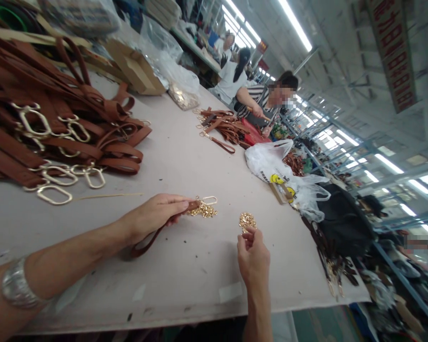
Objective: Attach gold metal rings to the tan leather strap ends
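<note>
My left hand (164, 211) is closed around a brown leather strap (148, 246), whose loop hangs below the palm. Gold hardware with an oval ring (209, 200) sticks out past its fingertips, over a small heap of gold pieces (204, 211). Farther right, my right hand (253, 251) has its fingertips pinched at the near edge of a second gold pile (247, 221). What the fingertips hold, if anything, is too small to tell.
Brown straps with gold clasps (103, 147) are heaped at the left. More straps (224, 126) lie farther back, near a person in stripes (242, 111). White plastic bags (271, 164), a black bag (342, 221) and dark straps (330, 256) line the right side. A cardboard box (137, 69) stands behind.
</note>
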`<state>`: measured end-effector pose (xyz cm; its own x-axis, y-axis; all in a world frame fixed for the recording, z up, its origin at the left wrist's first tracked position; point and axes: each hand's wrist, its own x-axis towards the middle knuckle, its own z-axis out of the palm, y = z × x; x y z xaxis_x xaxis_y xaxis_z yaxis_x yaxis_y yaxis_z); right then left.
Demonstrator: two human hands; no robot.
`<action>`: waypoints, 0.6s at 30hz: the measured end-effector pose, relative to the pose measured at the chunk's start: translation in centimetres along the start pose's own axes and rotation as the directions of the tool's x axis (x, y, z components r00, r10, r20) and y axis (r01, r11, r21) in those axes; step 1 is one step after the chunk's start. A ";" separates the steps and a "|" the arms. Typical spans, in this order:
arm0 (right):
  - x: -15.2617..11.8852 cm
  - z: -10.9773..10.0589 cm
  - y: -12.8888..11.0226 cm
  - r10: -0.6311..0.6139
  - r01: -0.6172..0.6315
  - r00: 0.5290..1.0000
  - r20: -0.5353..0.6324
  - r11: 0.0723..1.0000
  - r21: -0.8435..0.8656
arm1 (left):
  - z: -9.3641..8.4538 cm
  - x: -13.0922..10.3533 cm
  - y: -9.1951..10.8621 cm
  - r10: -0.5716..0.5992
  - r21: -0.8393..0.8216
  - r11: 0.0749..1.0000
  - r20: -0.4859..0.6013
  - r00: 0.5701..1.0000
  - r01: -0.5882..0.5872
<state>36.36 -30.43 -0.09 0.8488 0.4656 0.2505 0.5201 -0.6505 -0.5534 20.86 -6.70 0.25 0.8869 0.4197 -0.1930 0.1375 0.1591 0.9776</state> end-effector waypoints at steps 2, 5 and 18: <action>-0.8 -0.7 2.5 0.020 -0.016 1.000 0.020 0.988 -0.154 | 0.3 -0.2 -0.1 -0.010 0.018 1.000 0.045 0.999 0.009; -1.5 -0.7 4.7 -0.031 0.041 0.999 0.041 0.957 -0.286 | 0.9 -0.5 -0.6 0.014 0.052 0.998 0.104 0.995 -0.019; -0.3 -0.5 5.3 -0.102 0.111 0.994 0.043 0.904 -0.412 | 8.5 0.4 0.5 -0.019 0.074 0.997 0.253 0.967 0.000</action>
<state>38.87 -34.31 -2.72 0.7866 0.5550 0.2707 0.6033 -0.7841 -0.1457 25.04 -14.05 1.33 0.9668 0.1773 -0.1840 0.1697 0.0926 0.9811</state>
